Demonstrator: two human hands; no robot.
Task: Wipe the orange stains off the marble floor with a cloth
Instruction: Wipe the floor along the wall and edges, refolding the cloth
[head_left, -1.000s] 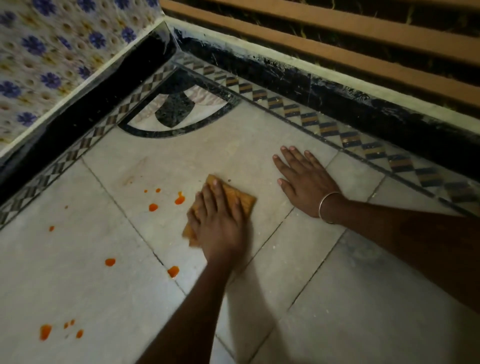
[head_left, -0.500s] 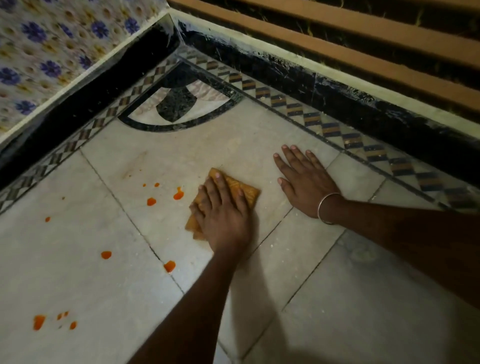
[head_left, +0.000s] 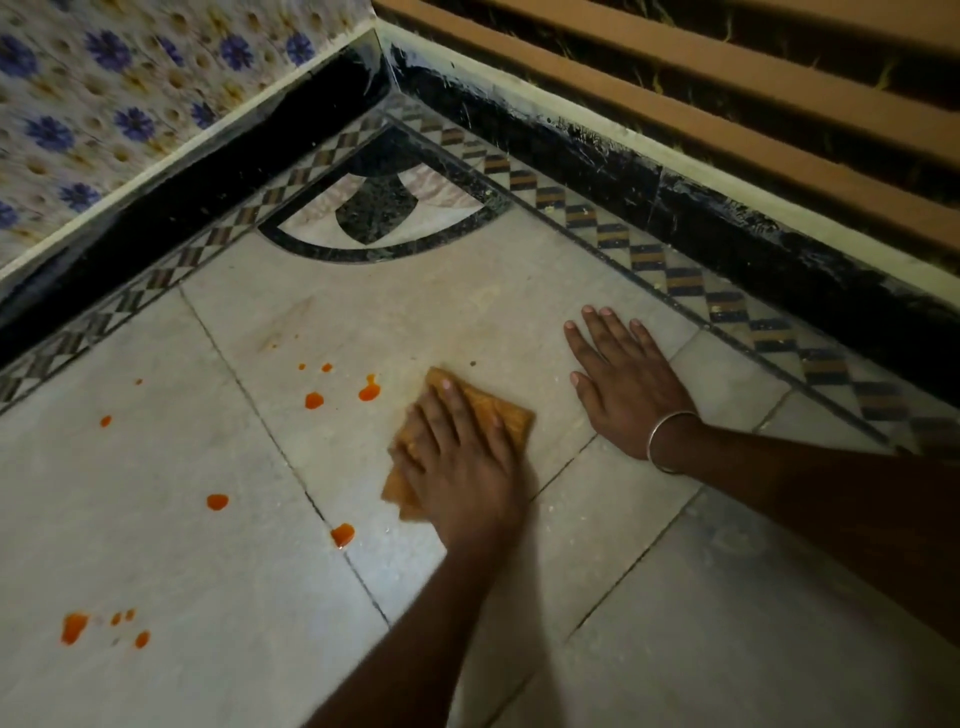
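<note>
The folded orange-brown cloth lies flat on the marble floor under your left hand. Its far corner and its right edge show past the hand. Your fingers are laid straight and a little apart over it, pressing rather than gripping, which probably spreads the pressure so that the whole pad rubs the stone. The hand looks slightly blurred, so it seems to be mid-stroke.

The orange stains are all to the left of the cloth. The nearest blot is just beside its far-left corner, and a rounder drop sits a little beyond that. Another drop lies near the cloth's near-left corner, right on a tile joint. One more drop and a cluster lie well apart to the left. None of them looks wiped yet, so most of the job is ahead of you.

Your right hand, with a bangle at the wrist, rests palm-down on the floor to the right of the cloth and clear of it. Its fingers are straight and slightly spread, and it holds nothing. It likely props your weight while you lean in. Beyond the cloth, the patterned border runs along the black skirting.
</note>
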